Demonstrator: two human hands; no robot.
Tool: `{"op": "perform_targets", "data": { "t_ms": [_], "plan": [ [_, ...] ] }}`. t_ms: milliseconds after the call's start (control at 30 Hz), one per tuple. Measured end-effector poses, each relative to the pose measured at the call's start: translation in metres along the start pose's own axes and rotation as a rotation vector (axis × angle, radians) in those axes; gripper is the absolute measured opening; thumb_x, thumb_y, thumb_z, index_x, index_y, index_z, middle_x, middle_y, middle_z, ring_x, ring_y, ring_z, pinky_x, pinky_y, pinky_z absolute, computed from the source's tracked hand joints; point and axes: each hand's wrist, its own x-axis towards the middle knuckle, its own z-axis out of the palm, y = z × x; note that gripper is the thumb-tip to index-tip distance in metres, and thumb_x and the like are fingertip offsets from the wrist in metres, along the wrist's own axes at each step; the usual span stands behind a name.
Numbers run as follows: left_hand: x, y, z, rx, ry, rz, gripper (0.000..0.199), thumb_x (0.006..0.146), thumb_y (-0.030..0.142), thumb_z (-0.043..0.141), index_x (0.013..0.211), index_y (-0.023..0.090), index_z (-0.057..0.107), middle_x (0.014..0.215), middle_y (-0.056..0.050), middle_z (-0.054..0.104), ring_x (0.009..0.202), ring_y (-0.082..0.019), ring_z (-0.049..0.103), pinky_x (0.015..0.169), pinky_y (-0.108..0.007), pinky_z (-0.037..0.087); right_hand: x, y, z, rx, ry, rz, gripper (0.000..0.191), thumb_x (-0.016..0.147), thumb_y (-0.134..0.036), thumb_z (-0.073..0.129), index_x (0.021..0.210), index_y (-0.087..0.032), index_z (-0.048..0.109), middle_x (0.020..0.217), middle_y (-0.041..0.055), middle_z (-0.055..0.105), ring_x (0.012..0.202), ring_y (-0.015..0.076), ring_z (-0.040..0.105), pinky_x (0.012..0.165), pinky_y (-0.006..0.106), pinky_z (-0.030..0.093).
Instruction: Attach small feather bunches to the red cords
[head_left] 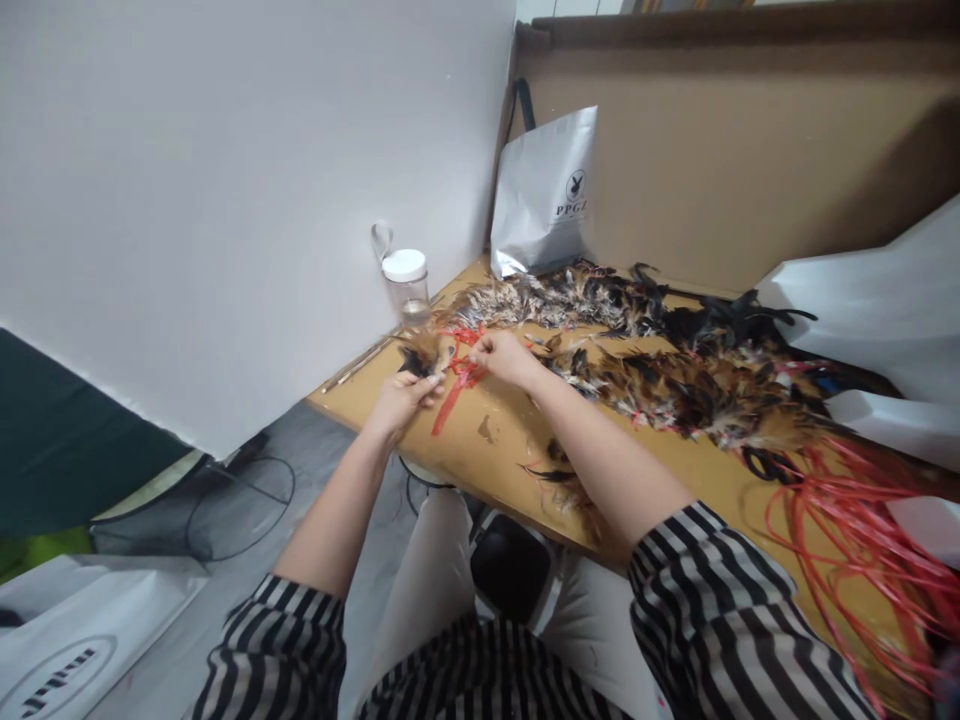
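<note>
Brown and black feathers (421, 352) form a small bunch at the table's left end, with my left hand (407, 402) pinched round their base. Just to the right, my right hand (501, 358) is closed at a red plastic strip (452, 398), which lies between the hands and trails down onto the tabletop. Long rows of brown, black and whitish feathers (675, 390) lie behind and to the right of my right hand. A few loose dark feathers (556, 475) rest beneath my right forearm.
A lidded clear jar (407, 285) stands by the white panel (247, 180). At the back leans a silver bag (544, 195). Black-handled scissors (771, 465) and a heap of red strips (847, 520) lie on the wooden table (465, 460) at right.
</note>
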Motion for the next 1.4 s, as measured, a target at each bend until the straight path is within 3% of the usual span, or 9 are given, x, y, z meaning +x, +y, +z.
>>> {"op": "perform_targets", "data": {
  "t_ms": [167, 400, 600, 700, 833, 967, 1167, 1300, 1400],
  "plan": [
    [0.005, 0.006, 0.012, -0.084, -0.051, -0.005, 0.029, 0.055, 0.030, 0.074, 0.073, 0.009, 0.067, 0.078, -0.011, 0.068, 0.053, -0.006, 0.055, 0.046, -0.016, 0.039, -0.003, 0.008, -0.008, -0.084, 0.116, 0.009, 0.017, 0.068, -0.022, 0.055, 0.080, -0.016, 0.065, 0.072, 0.0002, 0.062, 0.061, 0.0096, 0.050, 0.056, 0.020, 0.034],
    [0.002, 0.007, 0.011, -0.242, -0.077, -0.057, 0.023, 0.058, 0.021, 0.072, 0.075, 0.007, 0.066, 0.095, -0.013, 0.065, 0.064, -0.007, 0.060, 0.051, -0.013, 0.044, 0.005, 0.022, 0.011, -0.202, 0.054, 0.137, 0.027, 0.069, -0.025, 0.057, 0.095, -0.024, 0.063, 0.082, 0.0011, 0.064, 0.066, 0.0120, 0.052, 0.060, 0.022, 0.035],
    [0.001, 0.008, 0.007, -0.195, -0.022, -0.080, 0.022, 0.057, 0.023, 0.073, 0.070, 0.008, 0.065, 0.081, -0.012, 0.067, 0.058, -0.007, 0.058, 0.050, -0.014, 0.042, 0.007, 0.009, 0.016, -0.287, 0.040, 0.067, 0.013, 0.072, -0.028, 0.054, 0.072, -0.020, 0.065, 0.078, 0.0030, 0.065, 0.070, 0.0136, 0.053, 0.061, 0.022, 0.034],
    [0.002, 0.007, 0.007, -0.090, -0.011, -0.062, 0.027, 0.054, 0.028, 0.075, 0.070, 0.008, 0.066, 0.069, -0.010, 0.067, 0.050, -0.006, 0.054, 0.048, -0.017, 0.040, 0.004, 0.001, 0.006, -0.186, 0.051, -0.003, 0.013, 0.071, -0.026, 0.053, 0.073, -0.019, 0.064, 0.074, 0.0013, 0.065, 0.065, 0.0111, 0.052, 0.057, 0.021, 0.033],
    [0.001, 0.006, 0.012, 0.047, -0.091, -0.005, 0.028, 0.053, 0.032, 0.075, 0.067, 0.009, 0.067, 0.062, -0.009, 0.065, 0.046, -0.007, 0.050, 0.047, -0.019, 0.037, -0.002, -0.006, -0.009, -0.017, 0.060, -0.090, 0.012, 0.069, -0.023, 0.054, 0.070, -0.016, 0.064, 0.068, 0.0003, 0.063, 0.061, 0.0096, 0.050, 0.056, 0.020, 0.033],
    [-0.005, 0.010, 0.026, 0.087, -0.138, 0.063, 0.023, 0.058, 0.033, 0.071, 0.059, 0.011, 0.066, 0.057, -0.006, 0.063, 0.042, -0.005, 0.043, 0.044, -0.019, 0.031, -0.019, -0.012, -0.023, 0.223, 0.098, -0.097, 0.014, 0.067, -0.025, 0.055, 0.067, -0.013, 0.063, 0.062, 0.0001, 0.059, 0.056, 0.0088, 0.048, 0.055, 0.020, 0.035],
    [-0.011, 0.008, 0.058, 0.000, -0.183, 0.029, 0.025, 0.058, 0.035, 0.071, 0.062, 0.011, 0.066, 0.065, -0.007, 0.065, 0.043, -0.004, 0.040, 0.041, -0.019, 0.027, -0.070, -0.001, -0.030, 0.562, 0.108, 0.221, 0.024, 0.065, -0.034, 0.059, 0.078, -0.014, 0.062, 0.049, -0.0035, 0.051, 0.042, 0.0066, 0.040, 0.044, 0.020, 0.032],
    [-0.008, -0.006, 0.075, -0.051, -0.112, 0.041, 0.028, 0.057, 0.036, 0.071, 0.066, 0.010, 0.066, 0.070, -0.009, 0.066, 0.046, -0.005, 0.044, 0.044, -0.019, 0.031, -0.094, 0.029, -0.026, 0.438, 0.185, 0.248, 0.023, 0.063, -0.031, 0.061, 0.079, -0.014, 0.063, 0.058, -0.0012, 0.057, 0.047, 0.0075, 0.044, 0.047, 0.020, 0.034],
    [-0.006, -0.016, 0.079, -0.122, -0.063, 0.045, 0.028, 0.057, 0.034, 0.072, 0.066, 0.009, 0.065, 0.078, -0.011, 0.067, 0.050, -0.005, 0.048, 0.046, -0.018, 0.034, -0.105, 0.043, -0.025, 0.153, 0.102, 0.199, 0.013, 0.064, -0.028, 0.059, 0.067, -0.016, 0.064, 0.061, 0.0009, 0.061, 0.054, 0.0103, 0.049, 0.051, 0.021, 0.034]
  ]
}}
